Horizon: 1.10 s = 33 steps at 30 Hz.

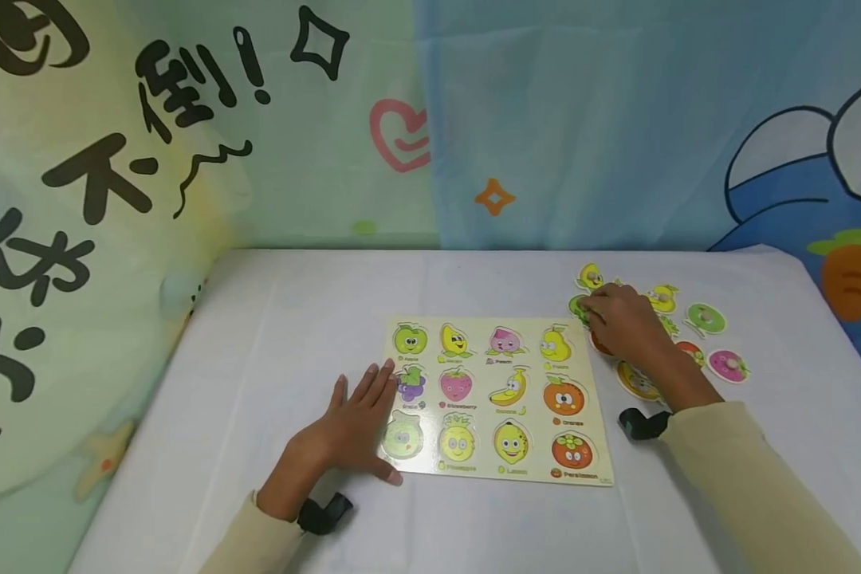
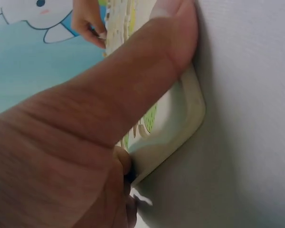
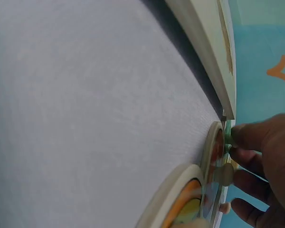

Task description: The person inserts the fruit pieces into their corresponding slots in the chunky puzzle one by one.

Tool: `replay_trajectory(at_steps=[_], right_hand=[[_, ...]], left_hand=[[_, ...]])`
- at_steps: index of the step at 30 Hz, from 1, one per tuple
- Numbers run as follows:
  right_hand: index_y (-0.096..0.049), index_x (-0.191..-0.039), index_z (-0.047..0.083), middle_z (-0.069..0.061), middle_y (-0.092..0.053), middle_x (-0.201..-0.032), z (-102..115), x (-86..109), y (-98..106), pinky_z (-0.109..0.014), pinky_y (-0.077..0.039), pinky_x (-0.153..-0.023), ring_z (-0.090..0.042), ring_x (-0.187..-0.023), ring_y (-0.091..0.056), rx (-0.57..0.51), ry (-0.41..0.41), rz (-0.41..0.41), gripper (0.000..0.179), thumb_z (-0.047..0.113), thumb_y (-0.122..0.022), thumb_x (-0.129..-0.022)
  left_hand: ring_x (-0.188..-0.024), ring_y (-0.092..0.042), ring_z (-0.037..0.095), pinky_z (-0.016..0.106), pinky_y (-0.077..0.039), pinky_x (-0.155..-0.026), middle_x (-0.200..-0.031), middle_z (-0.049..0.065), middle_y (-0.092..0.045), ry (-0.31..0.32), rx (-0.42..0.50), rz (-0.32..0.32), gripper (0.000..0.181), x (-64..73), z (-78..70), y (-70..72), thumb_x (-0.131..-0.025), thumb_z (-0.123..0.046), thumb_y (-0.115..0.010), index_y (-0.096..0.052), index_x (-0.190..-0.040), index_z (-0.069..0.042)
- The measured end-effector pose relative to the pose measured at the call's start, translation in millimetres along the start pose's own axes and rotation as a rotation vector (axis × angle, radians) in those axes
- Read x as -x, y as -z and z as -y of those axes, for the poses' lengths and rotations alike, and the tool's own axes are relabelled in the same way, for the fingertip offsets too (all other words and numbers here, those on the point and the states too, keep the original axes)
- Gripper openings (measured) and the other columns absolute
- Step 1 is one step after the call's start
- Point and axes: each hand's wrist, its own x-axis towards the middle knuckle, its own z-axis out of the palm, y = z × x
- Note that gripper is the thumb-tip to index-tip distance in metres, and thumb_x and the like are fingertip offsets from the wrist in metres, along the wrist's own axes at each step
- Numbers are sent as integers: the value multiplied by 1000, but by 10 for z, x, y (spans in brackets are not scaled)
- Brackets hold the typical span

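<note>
A pale yellow fruit puzzle board lies flat on the white table, with rows of smiling cartoon fruits. My left hand rests with spread, straight fingers along the board's left edge; in the left wrist view its thumb lies over a rounded board corner. Beyond the board's upper right corner, my right hand reaches over loose fruit pieces. Its thumb and finger pinch a green knobbed puzzle piece, mostly covered by the fingers. An orange-rimmed round piece lies under the right wrist.
Around the right hand lie several loose pieces: a yellow one, a yellow pear-like one, a green round one and a magenta one. A printed cloth backdrop rises behind the table.
</note>
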Motion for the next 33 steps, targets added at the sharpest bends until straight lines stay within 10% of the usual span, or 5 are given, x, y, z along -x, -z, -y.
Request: replay_trajectory(at_steps=[22,33], right_hand=[[-66,-113,-7,-26,-60,-105,-21,44,69,-57,-39,-88,-44,-100,-44,9,-123,-115,23,3,-59,-94],[-67,-106,-7,-24,-62,-100,108,14,121,-55,-36,-88,-42,-101,-43,-157,-143,-195,19,7,-59,-96]], left_hand=[[-148,2,30,50,-10,-116,-162,14,2,-29,90,-32,139,-126,-154,43,-55,-51,-91,-9,-155,0],[-148,5,28,49,-7,-116,-162,12,4,-34,113,-16,138,-164,-101,18,-56,-52,-90,-8,-155,-2]])
